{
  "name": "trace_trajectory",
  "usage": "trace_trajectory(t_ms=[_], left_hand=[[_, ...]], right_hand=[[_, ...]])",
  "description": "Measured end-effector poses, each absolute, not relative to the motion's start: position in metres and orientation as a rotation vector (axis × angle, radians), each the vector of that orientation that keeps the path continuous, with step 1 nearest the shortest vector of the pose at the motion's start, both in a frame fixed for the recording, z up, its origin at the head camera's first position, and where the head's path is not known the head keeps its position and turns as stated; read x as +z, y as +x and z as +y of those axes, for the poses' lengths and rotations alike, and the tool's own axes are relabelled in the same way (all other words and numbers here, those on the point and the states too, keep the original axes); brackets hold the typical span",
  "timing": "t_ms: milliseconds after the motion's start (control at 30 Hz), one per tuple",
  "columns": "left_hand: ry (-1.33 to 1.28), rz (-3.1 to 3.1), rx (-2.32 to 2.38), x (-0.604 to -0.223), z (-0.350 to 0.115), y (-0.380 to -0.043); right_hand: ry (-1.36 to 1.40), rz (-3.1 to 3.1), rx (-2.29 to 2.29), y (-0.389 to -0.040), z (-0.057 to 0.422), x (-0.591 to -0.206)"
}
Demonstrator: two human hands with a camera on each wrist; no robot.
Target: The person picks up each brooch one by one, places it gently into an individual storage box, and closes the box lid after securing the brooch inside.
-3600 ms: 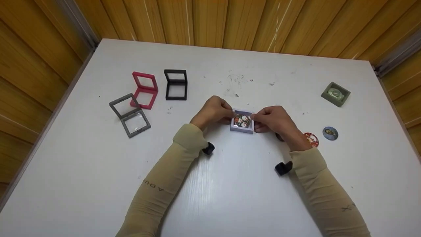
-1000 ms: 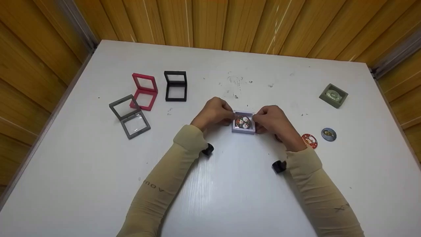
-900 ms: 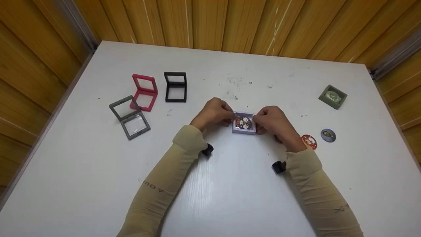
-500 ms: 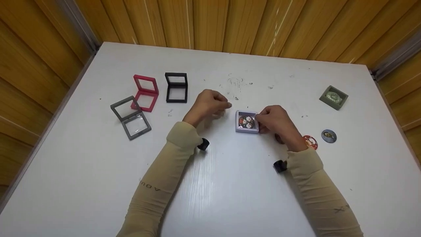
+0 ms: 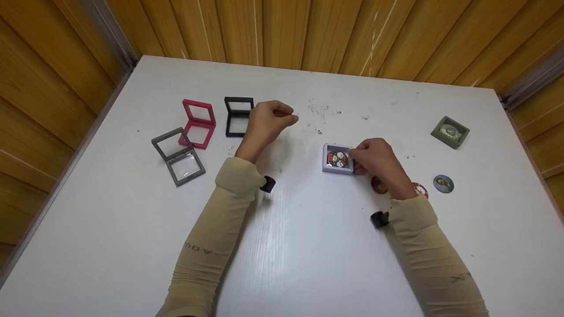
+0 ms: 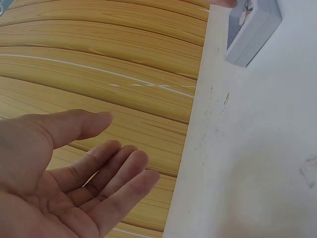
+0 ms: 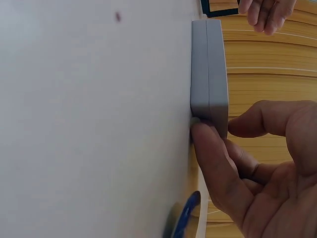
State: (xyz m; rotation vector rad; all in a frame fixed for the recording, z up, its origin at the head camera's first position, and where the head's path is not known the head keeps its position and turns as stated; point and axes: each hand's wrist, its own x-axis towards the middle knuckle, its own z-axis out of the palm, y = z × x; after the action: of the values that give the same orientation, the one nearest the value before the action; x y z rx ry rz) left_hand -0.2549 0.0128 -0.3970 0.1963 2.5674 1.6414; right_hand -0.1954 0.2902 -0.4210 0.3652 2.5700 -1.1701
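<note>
My right hand (image 5: 381,160) pinches the right side of a closed lavender display case (image 5: 337,171), its thumb and fingertips at the edge. Through the clear top a round pin badge (image 5: 338,159) with white figures on a dark ground shows inside. In the right wrist view the case (image 7: 209,69) appears side-on, low against the white table, with a seam along its side. Away from the case, my left hand (image 5: 265,123) hangs in the air with loosely bent fingers and nothing in them. It overlaps the right part of an open black display case (image 5: 238,112).
Open red (image 5: 199,123) and grey (image 5: 177,154) display cases stand at the left. A green case (image 5: 443,139) holding a badge lies at the far right. Near my right wrist are a brown badge (image 5: 379,185), a red badge (image 5: 421,189) and a blue badge (image 5: 443,184).
My left hand has let go of the lavender case and moved up and left toward the black case. My right hand keeps its pinch; the case has shifted slightly right and turned a little.
</note>
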Motion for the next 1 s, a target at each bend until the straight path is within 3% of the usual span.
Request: trace_trajectory(t_ms=[1000], left_hand=[[0.257,2.908,1.811,-0.382,-0.015,-0.263]], right_hand=[[0.428,2.603,-1.181,-0.208,0.316,-0.421]])
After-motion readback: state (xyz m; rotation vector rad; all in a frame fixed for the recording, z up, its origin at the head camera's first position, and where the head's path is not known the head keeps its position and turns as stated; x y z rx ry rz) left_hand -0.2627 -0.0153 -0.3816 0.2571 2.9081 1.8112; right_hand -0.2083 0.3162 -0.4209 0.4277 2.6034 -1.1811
